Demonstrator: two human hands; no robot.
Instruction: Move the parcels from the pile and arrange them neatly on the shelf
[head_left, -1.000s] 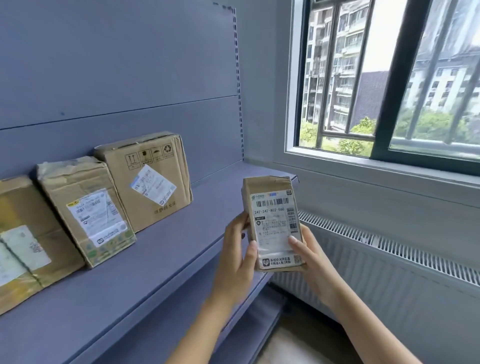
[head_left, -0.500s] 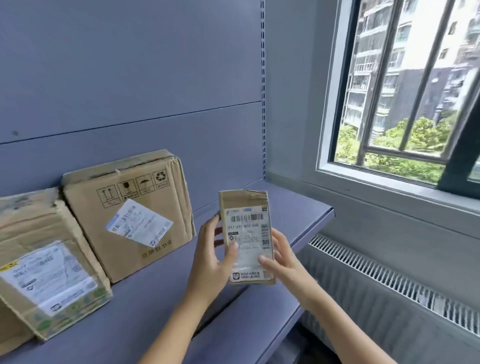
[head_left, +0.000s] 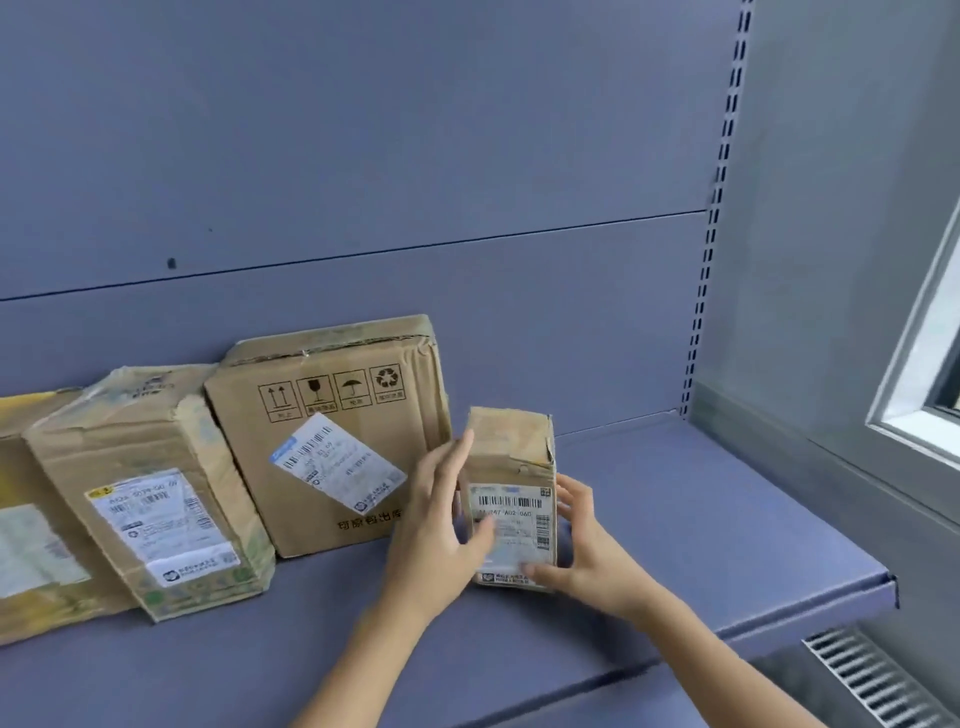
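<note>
Seating the small brown cardboard parcel (head_left: 511, 467) on the blue-grey metal shelf (head_left: 701, 519): left hand (head_left: 434, 540) and right hand (head_left: 587, 561) fingers clasp its sides. Next move probably calls for release, squared beside the large brown carton (head_left: 332, 415).

A grey wall (head_left: 831, 208) runs along the right side, a pale window frame (head_left: 906, 374) cuts into it at the far right edge, and below, in the lower right corner, lies a slatted radiator grille (head_left: 865, 678).

On the shelf (head_left: 675, 519), small parcel (head_left: 511, 457) stands just right of large box (head_left: 332, 415); taped parcel (head_left: 156, 493) just left of that box
</note>
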